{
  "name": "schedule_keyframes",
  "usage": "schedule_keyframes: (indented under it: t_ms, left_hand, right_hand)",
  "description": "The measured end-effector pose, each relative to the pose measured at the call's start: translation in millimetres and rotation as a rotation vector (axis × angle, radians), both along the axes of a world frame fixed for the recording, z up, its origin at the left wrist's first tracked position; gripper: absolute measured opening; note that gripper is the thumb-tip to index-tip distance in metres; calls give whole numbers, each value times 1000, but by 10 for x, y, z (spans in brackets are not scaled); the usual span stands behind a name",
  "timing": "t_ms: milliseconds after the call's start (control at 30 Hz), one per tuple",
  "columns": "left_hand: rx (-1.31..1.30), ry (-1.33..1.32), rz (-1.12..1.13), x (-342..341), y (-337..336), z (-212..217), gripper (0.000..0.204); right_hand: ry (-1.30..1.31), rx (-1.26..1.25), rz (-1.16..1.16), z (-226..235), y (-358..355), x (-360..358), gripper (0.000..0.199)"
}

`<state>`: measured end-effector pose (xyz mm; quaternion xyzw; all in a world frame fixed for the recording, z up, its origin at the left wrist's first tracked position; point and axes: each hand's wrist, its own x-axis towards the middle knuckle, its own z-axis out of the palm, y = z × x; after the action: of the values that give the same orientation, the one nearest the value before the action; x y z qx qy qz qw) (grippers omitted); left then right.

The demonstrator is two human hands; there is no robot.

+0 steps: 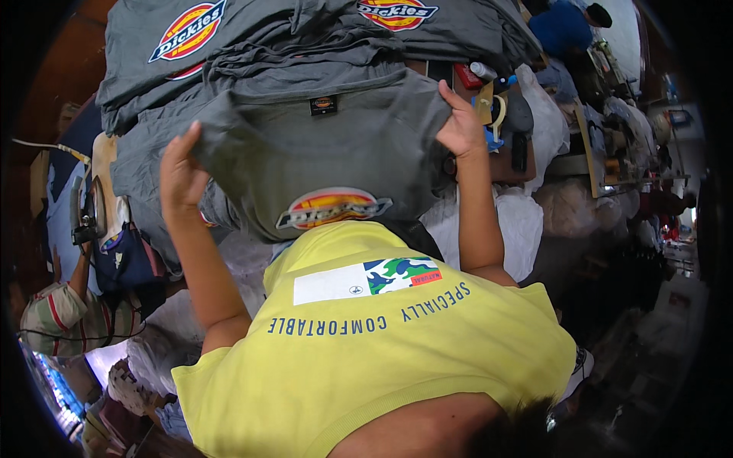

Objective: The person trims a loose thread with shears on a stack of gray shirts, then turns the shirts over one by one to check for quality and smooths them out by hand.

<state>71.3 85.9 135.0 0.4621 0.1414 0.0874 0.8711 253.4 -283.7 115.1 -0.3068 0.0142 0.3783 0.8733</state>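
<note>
Grey T-shirt (305, 160): soft matte knit, lightly creased, held spread flat at centre frame; small dark neck label at its 12 o'clock edge, oval red-and-yellow printed emblem at 6 o'clock. Left hand (179, 172) at 9 o'clock, fingers pinched closed on the shirt's corner. Right hand (460, 126) at 2 o'clock, closed on the opposite corner. Stack of grey shirts (252, 46) at 12 o'clock, folded, rumpled. White plastic bags (527, 221) at 4 o'clock, glossy, bulging.
</note>
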Motion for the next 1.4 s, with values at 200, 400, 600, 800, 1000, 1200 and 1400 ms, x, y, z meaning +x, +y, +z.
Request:
schedule_keyframes:
  t_ms: [200,400,600,800,1000,1200,1400]
  left_hand:
    - [361,-123,50,60,-1350,-329,34]
    - [489,-389,-238,-91,-1764,-499,70]
    - [436,-446,-257,-135,-1836,-513,79]
    - [417,-444,-212,-144,-1894,-481,84]
    - [443,-240,-115,-35,-1660,-230,55]
    - [609,-333,205,-980,270,268,22]
    - [701,-344,318,-442,1014,961,37]
  right_hand:
    - [-214,-34,-88,-100,696,-884,46]
    - [-718,-398,-42,-336,860,-1426,59]
    - [-841,-382,166,-179,733,-1483,62]
    - [-829,-295,95,-250,790,-1541,74]
    - [-851,-486,104,80,735,-1215,61]
    - [-724,-680,-192,586,-1116,-527,29]
    - [-1747,-738,135,1597,-708,609,27]
